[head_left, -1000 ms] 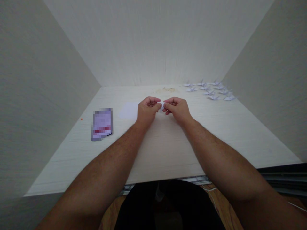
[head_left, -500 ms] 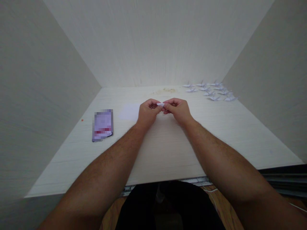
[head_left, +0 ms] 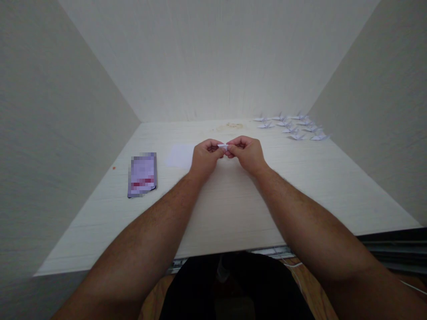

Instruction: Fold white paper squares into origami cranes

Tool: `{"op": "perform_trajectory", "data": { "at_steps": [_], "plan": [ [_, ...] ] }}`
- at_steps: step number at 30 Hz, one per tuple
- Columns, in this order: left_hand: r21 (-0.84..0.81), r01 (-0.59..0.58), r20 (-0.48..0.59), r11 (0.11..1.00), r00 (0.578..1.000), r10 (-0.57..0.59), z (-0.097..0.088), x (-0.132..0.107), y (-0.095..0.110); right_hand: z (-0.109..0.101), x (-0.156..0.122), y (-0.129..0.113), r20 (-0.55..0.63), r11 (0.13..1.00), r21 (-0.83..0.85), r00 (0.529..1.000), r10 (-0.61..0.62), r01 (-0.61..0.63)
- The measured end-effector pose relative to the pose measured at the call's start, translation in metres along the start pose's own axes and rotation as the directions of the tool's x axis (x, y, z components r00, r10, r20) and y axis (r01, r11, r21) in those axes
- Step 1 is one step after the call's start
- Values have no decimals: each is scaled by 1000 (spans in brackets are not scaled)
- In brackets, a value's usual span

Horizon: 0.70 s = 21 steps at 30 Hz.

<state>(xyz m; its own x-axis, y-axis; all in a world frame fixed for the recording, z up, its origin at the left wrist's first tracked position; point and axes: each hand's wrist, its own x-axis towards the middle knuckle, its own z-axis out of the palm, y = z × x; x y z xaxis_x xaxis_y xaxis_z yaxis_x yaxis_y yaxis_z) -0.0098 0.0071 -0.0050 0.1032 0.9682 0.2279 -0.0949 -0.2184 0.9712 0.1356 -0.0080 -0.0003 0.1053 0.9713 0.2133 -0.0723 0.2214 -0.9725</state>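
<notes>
Between my hands is a small piece of folded white paper (head_left: pixel 223 146), held above the middle of the table. My left hand (head_left: pixel 207 154) pinches its left side with thumb and fingers. On the other side, my right hand (head_left: pixel 244 151) is closed on the paper's right end, fingertips nearly touching those of the left. Fingers cover much of the paper, so its exact folds cannot be made out. Partly behind my left wrist, white paper sheets (head_left: pixel 179 155) lie flat on the table.
Several folded white paper cranes (head_left: pixel 296 126) stand in rows at the back right of the white table (head_left: pixel 333 186). A phone-like device (head_left: pixel 143 174), its screen blurred, lies at the left. Near the left edge is a small orange speck (head_left: pixel 114 168). Walls enclose the back and sides.
Both hands stay in nearly the same place, still pinching the paper. The folded paper's lower part shows slightly more between the fingertips. Nothing else on the table has moved.
</notes>
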Motion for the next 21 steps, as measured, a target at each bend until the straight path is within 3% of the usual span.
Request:
{"op": "perform_trajectory", "data": {
  "at_steps": [7, 21],
  "plan": [
    [-38, -10, 4, 999, 1000, 10, 1, -2, 2, 0, -1, -1, -43, 995, -93, 998, -50, 46],
    [-2, -18, -39, 1000, 999, 18, -1, 2, -3, 1, -2, -5, -19, 998, -66, 1000, -23, 22]
  ]
}}
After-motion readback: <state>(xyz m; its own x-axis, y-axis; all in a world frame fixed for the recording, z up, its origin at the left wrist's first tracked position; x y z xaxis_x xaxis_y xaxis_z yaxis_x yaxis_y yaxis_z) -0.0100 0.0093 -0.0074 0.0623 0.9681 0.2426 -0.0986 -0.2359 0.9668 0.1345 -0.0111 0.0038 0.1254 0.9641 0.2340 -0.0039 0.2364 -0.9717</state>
